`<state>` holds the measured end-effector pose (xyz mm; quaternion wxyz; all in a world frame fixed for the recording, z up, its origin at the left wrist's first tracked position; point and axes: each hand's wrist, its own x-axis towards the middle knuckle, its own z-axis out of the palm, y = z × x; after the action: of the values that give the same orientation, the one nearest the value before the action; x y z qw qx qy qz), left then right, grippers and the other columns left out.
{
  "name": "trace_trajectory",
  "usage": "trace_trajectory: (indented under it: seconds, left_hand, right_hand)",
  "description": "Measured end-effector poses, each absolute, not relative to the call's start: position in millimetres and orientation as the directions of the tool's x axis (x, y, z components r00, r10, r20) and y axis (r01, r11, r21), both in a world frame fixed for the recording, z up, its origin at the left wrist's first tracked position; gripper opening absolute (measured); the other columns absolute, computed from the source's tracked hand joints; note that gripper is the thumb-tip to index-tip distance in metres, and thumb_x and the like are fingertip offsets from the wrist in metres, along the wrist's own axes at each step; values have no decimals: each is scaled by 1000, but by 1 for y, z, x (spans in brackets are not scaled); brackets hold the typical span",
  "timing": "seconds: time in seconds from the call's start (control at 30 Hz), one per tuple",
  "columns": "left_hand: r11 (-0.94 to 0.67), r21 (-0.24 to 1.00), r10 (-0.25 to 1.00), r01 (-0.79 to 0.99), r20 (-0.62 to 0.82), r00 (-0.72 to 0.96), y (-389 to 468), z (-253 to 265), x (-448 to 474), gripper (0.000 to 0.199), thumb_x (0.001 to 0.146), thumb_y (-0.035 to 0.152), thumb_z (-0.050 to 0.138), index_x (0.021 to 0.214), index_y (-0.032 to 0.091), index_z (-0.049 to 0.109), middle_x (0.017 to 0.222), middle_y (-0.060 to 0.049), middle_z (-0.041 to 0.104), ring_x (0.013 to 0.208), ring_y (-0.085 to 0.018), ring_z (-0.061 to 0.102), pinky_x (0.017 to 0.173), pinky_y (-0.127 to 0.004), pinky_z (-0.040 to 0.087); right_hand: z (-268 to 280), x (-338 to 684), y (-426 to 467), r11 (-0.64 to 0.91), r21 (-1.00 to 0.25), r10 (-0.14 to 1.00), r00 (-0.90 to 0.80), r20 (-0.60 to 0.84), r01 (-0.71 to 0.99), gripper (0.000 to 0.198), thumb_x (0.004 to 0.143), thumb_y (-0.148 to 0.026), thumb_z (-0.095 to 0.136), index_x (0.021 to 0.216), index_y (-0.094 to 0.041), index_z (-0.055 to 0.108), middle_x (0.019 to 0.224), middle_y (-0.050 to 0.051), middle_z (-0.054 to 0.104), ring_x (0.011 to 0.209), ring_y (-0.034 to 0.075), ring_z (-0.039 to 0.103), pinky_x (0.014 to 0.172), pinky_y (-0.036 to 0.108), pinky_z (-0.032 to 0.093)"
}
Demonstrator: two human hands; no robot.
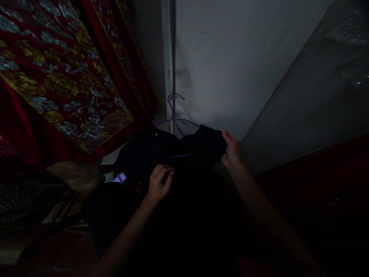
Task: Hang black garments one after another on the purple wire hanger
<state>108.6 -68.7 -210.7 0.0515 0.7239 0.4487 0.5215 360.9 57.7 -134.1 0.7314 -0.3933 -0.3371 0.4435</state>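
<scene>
A dark shirt [213,140] hangs in front of me on a purple wire hanger [173,114]. The hanger's hook is up against a narrow pale edge of the wall, and its lower bar shows through the neck opening. My right hand [233,151] grips the shirt at its right shoulder end, thumb on top. At the front, below the neckline, my left hand [159,182] has its fingers curled and its thumb drawn towards them, pinching the dark cloth. The lower part of the shirt is lost in deep shadow.
Red cloth with gold and silver embroidery [62,82] hangs at the upper left. A pale wall [230,57] stands behind the hanger, and shiny plastic sheeting [325,84] covers the right side. Dim items, among them a light-coloured bundle [76,175], lie at lower left.
</scene>
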Motion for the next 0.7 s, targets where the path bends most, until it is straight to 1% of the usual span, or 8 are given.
trace_trajectory:
  seconds: [0.03,0.1,0.2,0.27,0.33,0.4,0.53,0.7]
  left_hand:
    - [-510,631,745,585,664,-68,-68,-210,112,12,93,27,63,104,24,63,98,-8,70,95,-25,69,85,-42,55]
    - [-370,769,800,521,549,-241,-65,-206,121,25,88,37,70,107,24,60,103,-9,70,100,-27,69,88,-43,55]
    - [-324,873,837,365,444,-319,-57,-198,135,39,83,45,75,111,23,58,106,-10,70,101,-28,70,91,-42,55]
    - [-338,904,825,262,419,-380,-51,-193,142,34,87,46,71,108,23,59,103,-8,71,98,-26,70,89,-39,55]
    - [-345,916,803,205,401,-440,-47,-190,146,25,91,46,65,93,22,60,90,-5,69,87,-22,69,81,-34,54]
    - [-349,924,778,157,379,-500,-45,-193,147,29,93,46,61,79,22,56,75,-1,63,74,-17,63,71,-28,49]
    - [-349,937,728,2,273,-629,-52,-208,143,29,86,45,66,77,21,52,63,5,53,61,-13,53,60,-23,40]
    - [-316,945,712,-87,176,-680,-68,-218,132,32,76,41,71,69,20,49,62,7,39,59,-10,42,59,-22,33]
  right_hand:
    - [-138,357,56,305,-878,908,390,152,-369,40,65,-50,84,88,-22,67,89,0,72,87,18,68,80,32,56]
    - [-144,350,51,325,-884,888,430,163,-336,39,65,-51,83,87,-22,68,89,0,71,90,18,66,83,32,55]
    - [-150,341,40,359,-881,847,503,169,-307,40,63,-53,84,86,-23,68,89,0,69,92,18,64,87,32,53]
    - [-152,337,32,382,-879,832,521,193,-285,39,66,-53,82,87,-23,68,90,0,68,92,17,63,89,31,52]
    - [-154,333,25,402,-882,823,519,230,-247,37,72,-54,79,88,-22,69,90,-1,67,92,16,62,91,31,50]
    - [-158,329,23,408,-887,823,509,254,-217,38,76,-55,76,90,-21,69,90,0,67,91,16,62,93,31,49]
    - [-170,326,26,409,-885,804,545,236,-221,45,77,-57,73,94,-16,68,94,3,67,96,18,62,95,35,48]
    - [-204,321,1,450,-889,660,702,268,-83,41,83,-47,67,112,-17,66,116,9,67,111,22,61,105,41,44]
